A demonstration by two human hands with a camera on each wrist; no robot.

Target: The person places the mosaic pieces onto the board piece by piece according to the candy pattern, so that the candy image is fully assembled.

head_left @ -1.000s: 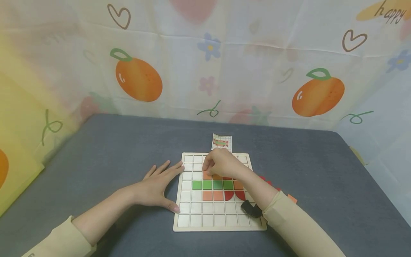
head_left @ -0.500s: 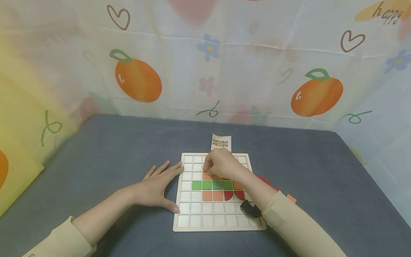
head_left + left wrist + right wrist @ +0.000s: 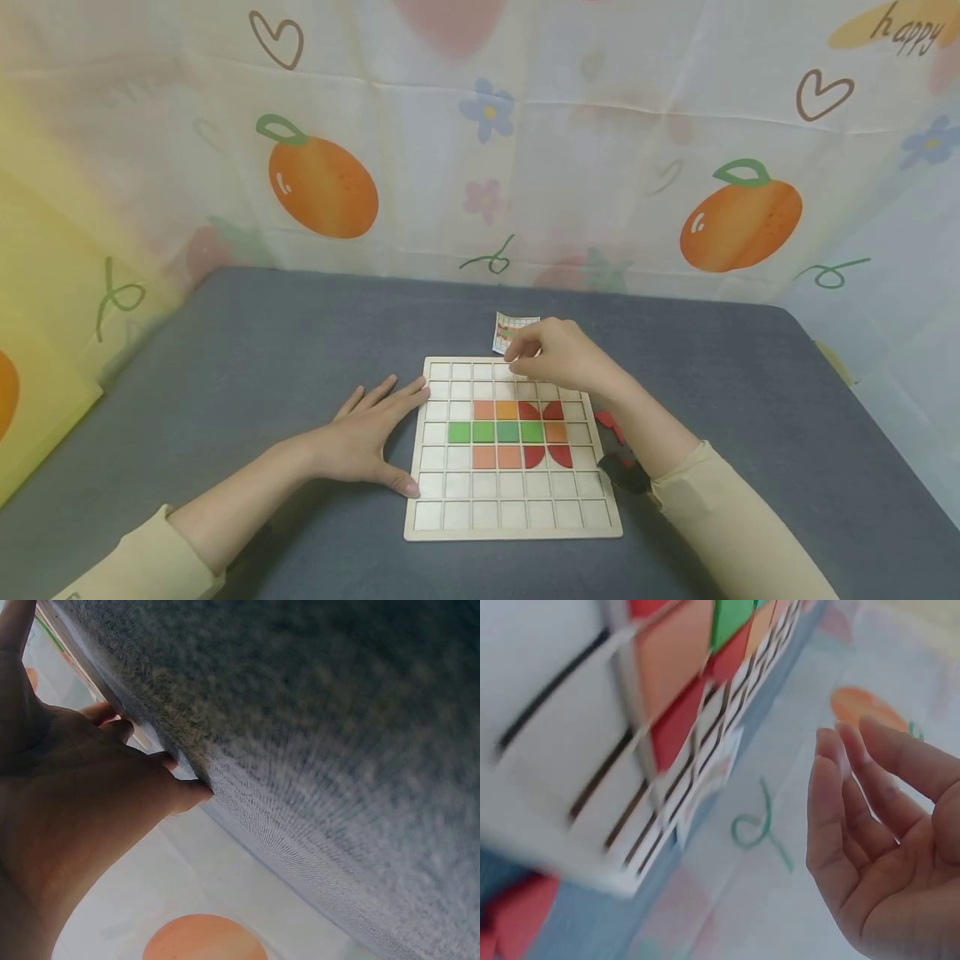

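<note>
A pale wooden grid board (image 3: 510, 514) lies on the dark table. My left hand (image 3: 367, 440) is spread at its left side, with fingertips and thumb on the edge. Colored tiles sit in the middle cells: a row of green tiles (image 3: 483, 432), orange tiles (image 3: 483, 457) above and below it, and red rounded tiles (image 3: 534, 457) toward the right. Over the board's far part hovers my right hand (image 3: 566, 354), its fingers loosely bent. Nothing shows between those fingers in the right wrist view, where the hand (image 3: 892, 847) is apart from the board.
Behind the board is a small pattern card (image 3: 503, 335), partly covered by the right hand. Loose red pieces (image 3: 609, 423) lie beside the board's right edge, some hidden by the forearm. A fruit-printed cloth (image 3: 420, 167) hangs behind the table (image 3: 337, 325).
My right hand has let go of the orange tile in the upper row and lifted away to the right and back, uncovering the red tiles. The left hand has stayed put.
</note>
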